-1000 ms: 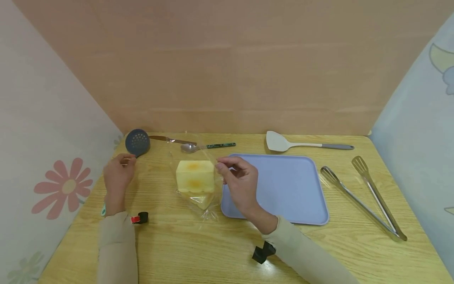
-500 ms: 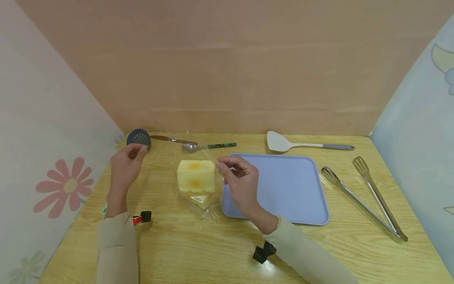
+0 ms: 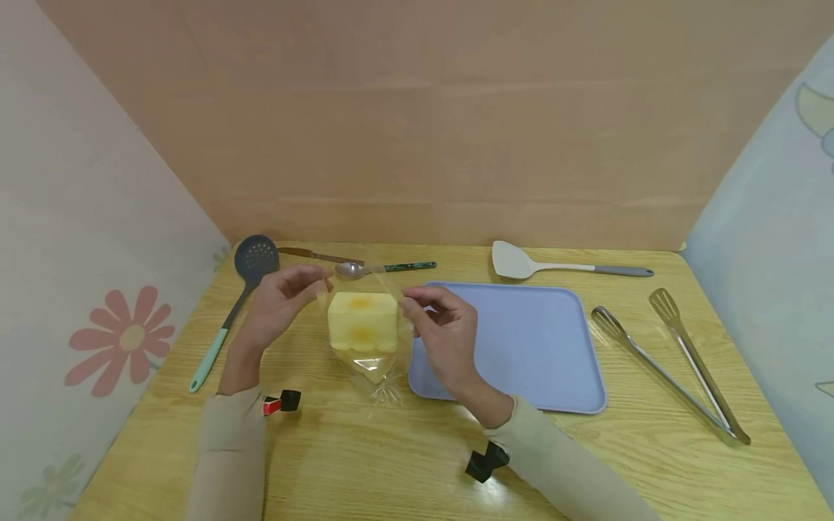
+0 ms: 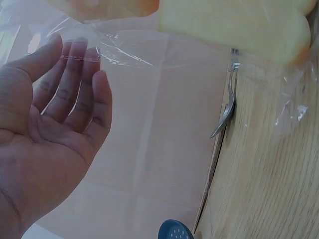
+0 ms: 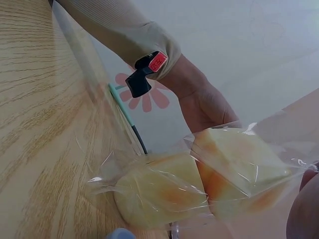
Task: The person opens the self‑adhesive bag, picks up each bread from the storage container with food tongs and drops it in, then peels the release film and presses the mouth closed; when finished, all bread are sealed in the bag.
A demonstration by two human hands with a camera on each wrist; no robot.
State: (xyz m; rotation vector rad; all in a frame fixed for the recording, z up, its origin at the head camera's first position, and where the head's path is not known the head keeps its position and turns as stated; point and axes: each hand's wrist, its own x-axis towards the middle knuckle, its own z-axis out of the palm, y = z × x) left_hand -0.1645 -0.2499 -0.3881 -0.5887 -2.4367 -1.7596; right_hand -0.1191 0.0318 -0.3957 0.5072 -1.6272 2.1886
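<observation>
A clear plastic bag (image 3: 365,369) holds pale yellow pieces of bread (image 3: 362,322) with browned patches, one above the other. The bag hangs upright over the table, left of the tray. My right hand (image 3: 446,336) pinches its upper right edge between thumb and fingers. At the bag's upper left edge is my left hand (image 3: 280,304), its fingers loosely bent and the thumb apart from most of them. In the left wrist view the film's dashed edge crosses the fingertips of the left hand (image 4: 60,109). The right wrist view shows two bread pieces (image 5: 162,189) through the film.
A lavender tray (image 3: 528,347) lies right of the bag. Behind are a brown-handled knife (image 3: 319,256), a spoon (image 3: 352,270) and a white spatula (image 3: 511,259). A skimmer (image 3: 224,325) lies at left, metal tongs (image 3: 671,376) at right. Walls enclose the table's back and sides.
My left hand has moved right, from over the skimmer to the bag's upper left edge, uncovering the skimmer. My right hand keeps its pinch on the bag, nearly still.
</observation>
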